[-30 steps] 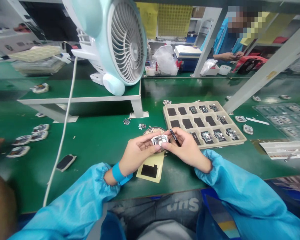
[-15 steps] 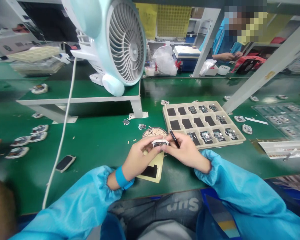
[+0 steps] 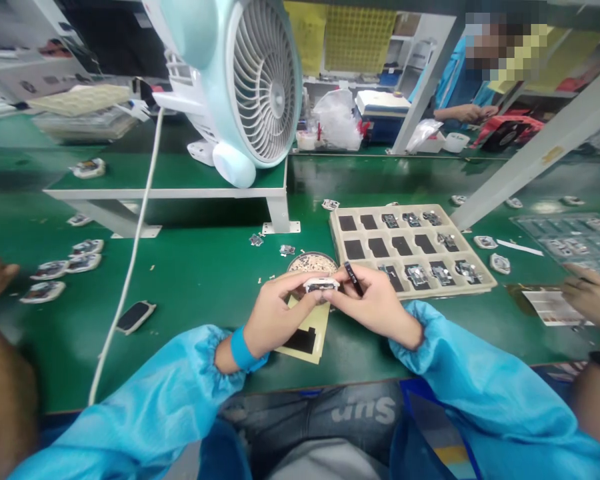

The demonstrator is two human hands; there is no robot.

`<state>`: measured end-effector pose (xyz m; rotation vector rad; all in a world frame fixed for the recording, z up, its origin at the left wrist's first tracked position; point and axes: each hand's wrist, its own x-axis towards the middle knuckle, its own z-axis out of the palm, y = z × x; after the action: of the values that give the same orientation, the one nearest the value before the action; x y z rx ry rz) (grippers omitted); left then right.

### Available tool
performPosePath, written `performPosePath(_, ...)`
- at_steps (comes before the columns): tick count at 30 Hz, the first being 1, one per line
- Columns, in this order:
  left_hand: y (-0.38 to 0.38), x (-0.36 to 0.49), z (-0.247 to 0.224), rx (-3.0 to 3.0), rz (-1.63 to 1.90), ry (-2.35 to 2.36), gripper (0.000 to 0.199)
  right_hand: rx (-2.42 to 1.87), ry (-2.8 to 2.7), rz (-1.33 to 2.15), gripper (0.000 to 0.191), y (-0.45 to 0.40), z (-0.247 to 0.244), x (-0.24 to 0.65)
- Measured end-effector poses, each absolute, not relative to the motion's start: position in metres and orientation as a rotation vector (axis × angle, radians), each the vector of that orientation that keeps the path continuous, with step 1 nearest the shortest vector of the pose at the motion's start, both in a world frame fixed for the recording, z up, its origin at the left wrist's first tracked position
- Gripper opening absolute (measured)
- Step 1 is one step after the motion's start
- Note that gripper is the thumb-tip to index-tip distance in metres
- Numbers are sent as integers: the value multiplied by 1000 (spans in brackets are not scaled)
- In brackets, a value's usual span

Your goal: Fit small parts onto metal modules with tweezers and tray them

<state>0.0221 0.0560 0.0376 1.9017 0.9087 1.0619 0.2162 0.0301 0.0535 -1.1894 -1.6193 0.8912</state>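
Observation:
Between my hands is a small white plastic housing [image 3: 321, 284] with dark electronic parts inside, its open side facing me. My left hand [image 3: 276, 308] grips it by the left end with thumb and fingers. The thumb and fingertips of my right hand [image 3: 375, 303] touch its right end. A black pen-like tool [image 3: 353, 279] with pale lettering is tucked in that same hand, its lower end hidden. Just behind the housing stands a round dish [image 3: 313, 261] of tiny pale and dark pieces. A yellow sheet [image 3: 321, 333] with a black patch lies under my left hand.
To the right sits a beige compartment tray [image 3: 336, 250] with circuit boards and black pads. A fan [image 3: 265, 87] stands on a raised shelf [image 3: 180, 193], its white cable [image 3: 140, 233] crossing the left side. Other people's hands [image 3: 593, 293] rest at both edges. Several housings [image 3: 85, 263] lie leftward.
The housing has tilted slightly in my hands. Another person's hand has come in at the right edge, over a pale strip. The whole view has shifted a little.

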Motion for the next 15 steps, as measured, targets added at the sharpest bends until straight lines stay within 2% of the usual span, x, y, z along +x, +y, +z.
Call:
performPosePath(4,58,20,37,2022,1073,915,28,-1201,-1687,716,28,32,55,222)
performPosePath(9,59,20,29,2134,1055,943,26,-1204,-1774,598,5,35,47,229)
performPosePath(12,61,20,26,2145,1030,959,25,-1209,-1740,571,8,36,45,231)
performPosePath(15,61,20,25,2143,989,959,25,-1166,-1764,587,4,37,45,230)
